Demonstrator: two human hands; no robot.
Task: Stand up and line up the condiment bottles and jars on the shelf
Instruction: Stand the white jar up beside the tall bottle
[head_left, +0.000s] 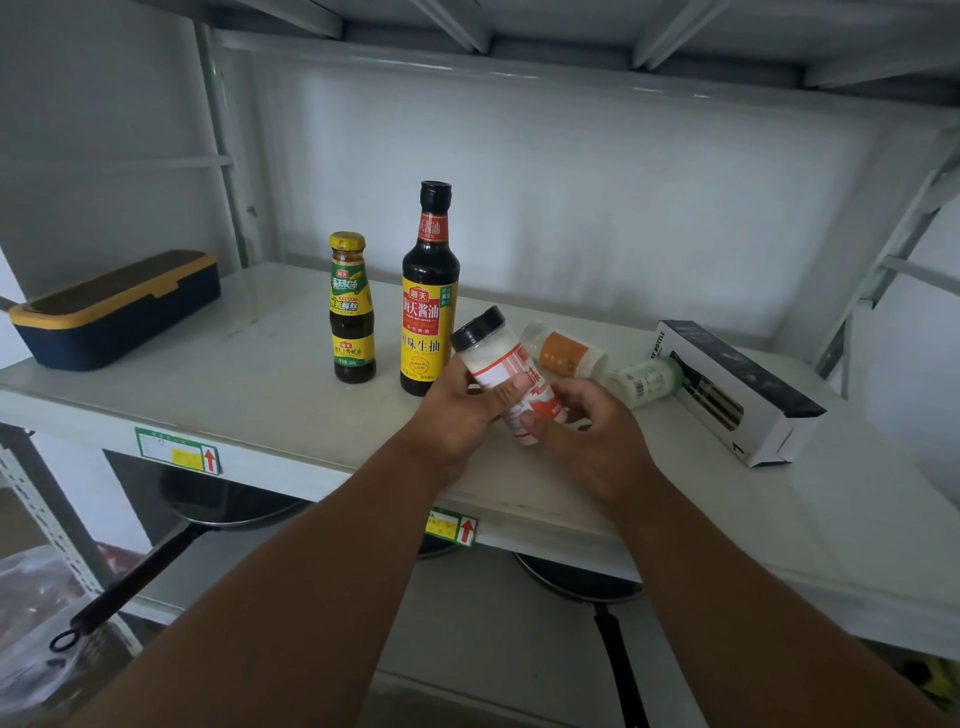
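Both my hands hold a white shaker jar (496, 358) with a black cap and a red-and-white label, tilted with the cap up and to the left, above the white shelf (249, 384). My left hand (462, 415) grips its upper body; my right hand (587, 431) grips its lower end. A tall soy sauce bottle (428, 291) and a shorter yellow-capped sauce bottle (352, 309) stand upright side by side behind my left hand. Two small jars lie on their sides further right: one with an orange label (563, 351), one with a green tint (647, 382).
A dark blue box with a yellow-trimmed lid (114, 312) sits at the shelf's left end. A black-and-white carton (732, 389) lies at the right. Below the shelf, black frying pans (208, 509) rest on a lower level.
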